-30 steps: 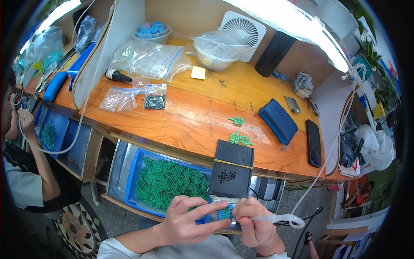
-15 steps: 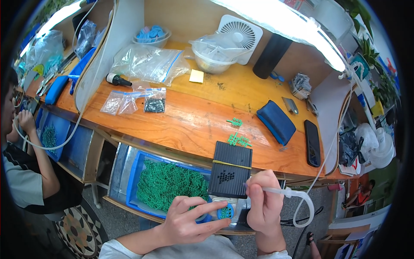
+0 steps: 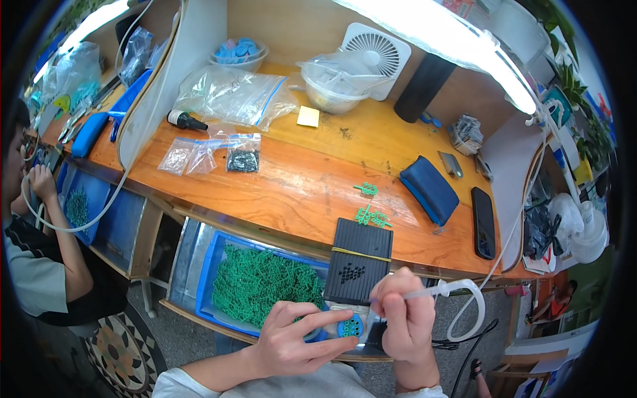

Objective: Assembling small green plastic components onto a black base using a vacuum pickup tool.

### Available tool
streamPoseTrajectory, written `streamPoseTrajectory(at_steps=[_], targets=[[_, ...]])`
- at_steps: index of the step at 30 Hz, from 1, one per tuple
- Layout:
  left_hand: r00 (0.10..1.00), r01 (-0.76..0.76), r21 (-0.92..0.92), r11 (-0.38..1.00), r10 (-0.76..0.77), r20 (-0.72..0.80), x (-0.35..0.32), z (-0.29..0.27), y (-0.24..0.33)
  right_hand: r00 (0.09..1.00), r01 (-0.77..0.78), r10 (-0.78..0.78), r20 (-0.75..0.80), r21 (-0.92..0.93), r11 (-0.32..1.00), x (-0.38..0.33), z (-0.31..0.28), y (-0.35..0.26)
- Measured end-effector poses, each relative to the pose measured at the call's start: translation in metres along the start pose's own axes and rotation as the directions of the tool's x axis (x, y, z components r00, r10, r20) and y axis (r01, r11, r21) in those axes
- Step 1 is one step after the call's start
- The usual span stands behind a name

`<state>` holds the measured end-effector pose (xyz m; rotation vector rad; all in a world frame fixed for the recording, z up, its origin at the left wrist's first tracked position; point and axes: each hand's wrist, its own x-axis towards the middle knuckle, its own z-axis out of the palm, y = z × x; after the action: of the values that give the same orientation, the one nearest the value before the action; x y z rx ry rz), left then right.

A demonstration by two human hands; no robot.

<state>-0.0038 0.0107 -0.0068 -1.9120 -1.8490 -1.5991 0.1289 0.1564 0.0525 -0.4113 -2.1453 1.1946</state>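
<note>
In my right hand (image 3: 406, 318) is a translucent pen-like tool (image 3: 428, 291) joined to a white hose, its tip beside the black grooved block (image 3: 355, 255). Small dark pieces (image 3: 352, 271) sit in the block's grooves below a yellow rubber band. The fingers of my left hand (image 3: 292, 339) reach along both edges of a small blue round piece (image 3: 350, 326) set with green parts and dark spots. Beside that hand lies a blue tray (image 3: 204, 275), holding a heap of green lattice-like wax or plastic parts (image 3: 262, 285).
Green branched pieces (image 3: 371, 215) lie on the wooden desk (image 3: 298, 192) beyond the block. A blue pouch (image 3: 430, 190) and a phone (image 3: 483, 222) are at right. Bags of small parts (image 3: 243, 154) lie left; a white fan (image 3: 378, 56) stands behind. Another person (image 3: 50, 265) sits at left.
The view has shifted slightly, moving the desk things a little rightward. My right hand and the tool tip have drawn slightly left, nearer the block's lower corner. My left hand keeps its hold.
</note>
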Motion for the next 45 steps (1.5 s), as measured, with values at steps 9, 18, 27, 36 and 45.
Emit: streamPoseTrajectory(at_steps=[9,18,27,36,45], targets=[[1.0,0.01,-0.02,1.0,-0.01,-0.001,-0.001,0.001,-0.002,0.976,0.047,-0.067,0.208,0.098,0.994,-0.006,0.007,-0.01],[1.0,0.007,-0.038,0.999,-0.007,-0.004,-0.001,0.0,-0.003,0.958,0.082,-0.079,0.275,-0.001,0.997,0.0,0.009,-0.02],[1.0,0.017,-0.05,0.999,-0.017,0.001,0.0,0.001,-0.001,0.983,0.182,-0.183,0.002,0.037,0.983,0.009,0.001,0.01],[0.999,0.036,-0.058,0.998,-0.035,0.015,0.0,-0.001,-0.001,0.998,0.042,-0.052,-0.043,-0.201,0.979,0.02,0.006,0.007],[0.999,0.041,-0.089,0.995,-0.041,-0.001,0.0,0.001,-0.001,0.982,0.094,-0.135,0.129,0.282,0.955,-0.008,0.005,0.0]])
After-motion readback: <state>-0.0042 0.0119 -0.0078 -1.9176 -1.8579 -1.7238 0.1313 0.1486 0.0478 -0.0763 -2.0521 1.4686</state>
